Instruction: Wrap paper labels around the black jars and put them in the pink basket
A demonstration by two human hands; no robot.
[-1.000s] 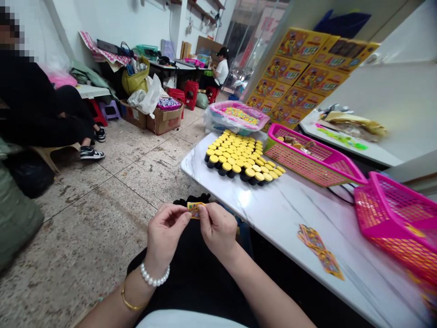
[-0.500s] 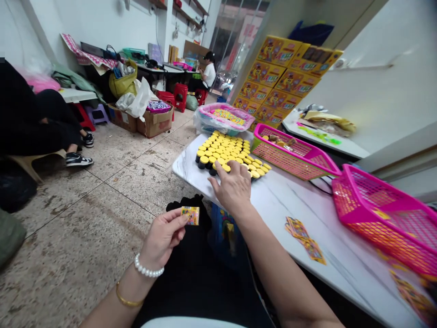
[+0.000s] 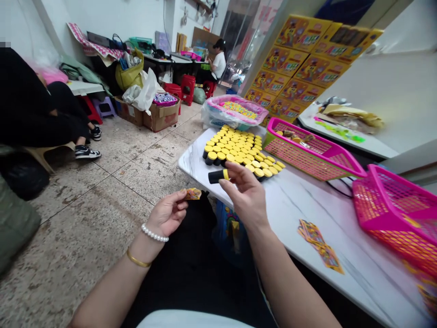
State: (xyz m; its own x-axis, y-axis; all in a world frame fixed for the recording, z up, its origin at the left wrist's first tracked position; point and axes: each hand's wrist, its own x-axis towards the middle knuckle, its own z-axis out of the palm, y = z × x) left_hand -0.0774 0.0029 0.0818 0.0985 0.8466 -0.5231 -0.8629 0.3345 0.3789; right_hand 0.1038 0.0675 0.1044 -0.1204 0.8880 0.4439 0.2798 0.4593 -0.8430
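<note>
Vial (image 3: 215, 177) in right fingers (image 3: 236, 169) — basin (image 3: 262, 112) of multicoloured pieces (image 3: 241, 110)

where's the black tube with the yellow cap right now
In the head view, the tube is in the right hand, tilted sideways, beside the capped cluster.

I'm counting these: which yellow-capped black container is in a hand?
The container held sideways by its yellow cap in the right hand; the others sit grouped on the table.
</note>
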